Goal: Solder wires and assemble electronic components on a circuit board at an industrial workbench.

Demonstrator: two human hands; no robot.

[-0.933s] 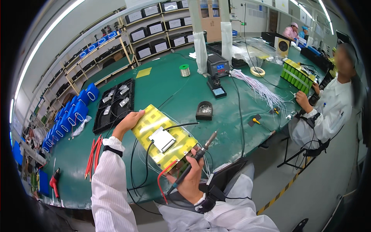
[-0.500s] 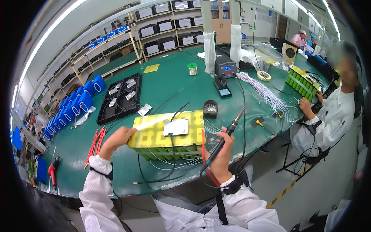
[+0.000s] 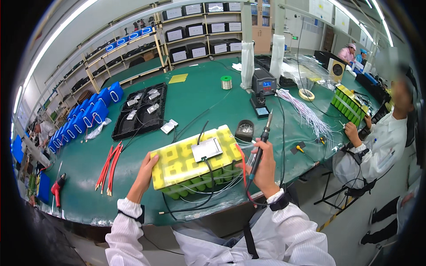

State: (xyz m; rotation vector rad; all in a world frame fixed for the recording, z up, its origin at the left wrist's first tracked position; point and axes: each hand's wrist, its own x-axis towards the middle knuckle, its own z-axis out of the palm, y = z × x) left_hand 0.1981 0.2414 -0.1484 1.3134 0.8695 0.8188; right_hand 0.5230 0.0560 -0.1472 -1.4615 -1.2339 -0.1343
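A battery pack (image 3: pixel 171 165) of green cells under a yellow cover lies at an angle near the table's front edge. A flat silver board (image 3: pixel 207 150) rests on its top, with black cables running from it. My left hand (image 3: pixel 143 174) grips the pack's left end. In my right hand (image 3: pixel 265 166) is a soldering iron (image 3: pixel 261 150), its tip pointing up and away from the pack. That hand's fingers are close to the pack's right end; whether they touch it I cannot tell. A red wire (image 3: pixel 243 165) bends down there, and thin white wires loop along the front side.
Red wires (image 3: pixel 109 170) lie left of the pack. Behind are a black tray (image 3: pixel 139 111), a solder spool (image 3: pixel 226 82), a small black tub (image 3: pixel 244 130), a soldering station (image 3: pixel 264 83) and white wires (image 3: pixel 306 111). A co-worker (image 3: pixel 381 133) sits at the right with another pack (image 3: pixel 349 105).
The pack has turned counterclockwise, its right end swinging away from me. My left hand has slid along its left end toward me. The soldering iron is held more upright.
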